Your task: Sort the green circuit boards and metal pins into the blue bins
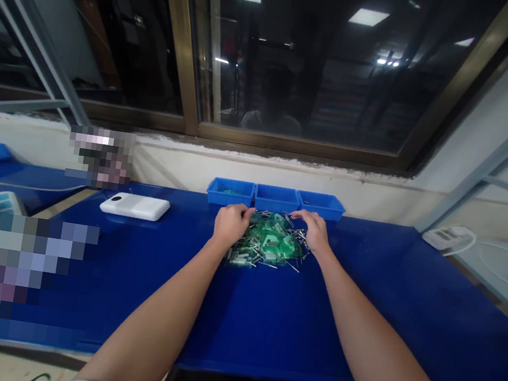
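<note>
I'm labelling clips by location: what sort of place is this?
Probably a small workshop or factory workspace: a long blue-topped table bears a pile of thin metal pieces and green material, with three open blue bins behind it.

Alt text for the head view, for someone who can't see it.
A person's left hand and right hand flank a pile of green pieces and metal rods on a blue table. Three blue bins stand behind it; a white device lies to the left.

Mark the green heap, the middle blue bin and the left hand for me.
Green heap [273, 244]: head view, near the middle of the heap.
Middle blue bin [274, 206]: head view, on its front wall.
Left hand [230, 224]: head view, on the back of the hand.
</note>
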Available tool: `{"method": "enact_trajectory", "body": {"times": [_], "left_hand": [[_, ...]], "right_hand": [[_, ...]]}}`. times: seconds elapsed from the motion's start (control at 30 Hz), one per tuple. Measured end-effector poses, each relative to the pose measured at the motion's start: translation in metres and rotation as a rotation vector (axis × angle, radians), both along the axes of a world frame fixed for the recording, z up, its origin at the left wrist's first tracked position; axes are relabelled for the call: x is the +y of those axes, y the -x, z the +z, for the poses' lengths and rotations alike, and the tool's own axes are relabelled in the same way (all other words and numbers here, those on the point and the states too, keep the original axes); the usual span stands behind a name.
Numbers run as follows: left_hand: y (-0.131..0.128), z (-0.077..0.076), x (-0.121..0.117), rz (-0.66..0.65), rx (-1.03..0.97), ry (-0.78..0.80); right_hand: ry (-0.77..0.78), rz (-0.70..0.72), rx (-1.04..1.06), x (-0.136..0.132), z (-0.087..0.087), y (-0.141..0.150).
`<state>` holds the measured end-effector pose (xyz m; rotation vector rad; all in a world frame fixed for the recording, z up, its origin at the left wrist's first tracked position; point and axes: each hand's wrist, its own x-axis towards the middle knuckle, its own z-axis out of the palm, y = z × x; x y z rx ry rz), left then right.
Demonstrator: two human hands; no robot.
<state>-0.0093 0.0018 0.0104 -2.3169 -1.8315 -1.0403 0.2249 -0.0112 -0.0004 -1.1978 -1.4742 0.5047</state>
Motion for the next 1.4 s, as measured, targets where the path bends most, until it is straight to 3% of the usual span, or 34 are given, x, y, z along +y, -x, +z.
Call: {"method": "enact_trajectory", "body": {"times": [0.2,0.47,0.67,0.97,1.17,1.4], "left_hand": [[0.008,-0.011,0.011,-0.014,-0.137,0.025],[0.006,-0.015,0.014,-0.082,-0.209,-0.012],[0.003,-0.017,0.012,-0.169,-0.156,0.0],[0.001,-0.018,0.009,-0.237,-0.041,0.03],[0.0,-0.02,0.01,-0.239,-0.041,0.027],[-0.001,-0.016,0.008,-0.261,-0.054,0.001]], "right_hand": [[-0.057,-0.178,-0.172,0.009,0.0,-0.021],[0.057,-0.334,-0.307,0.02,-0.006,-0.03],[-0.12,-0.265,-0.459,0.017,-0.01,-0.015],[0.18,-0.162,-0.636,0.014,-0.025,-0.003],[0.16,-0.089,-0.577,0.013,-0.021,-0.001],[0.048,-0.106,-0.545,0.01,-0.015,-0.001]]}}
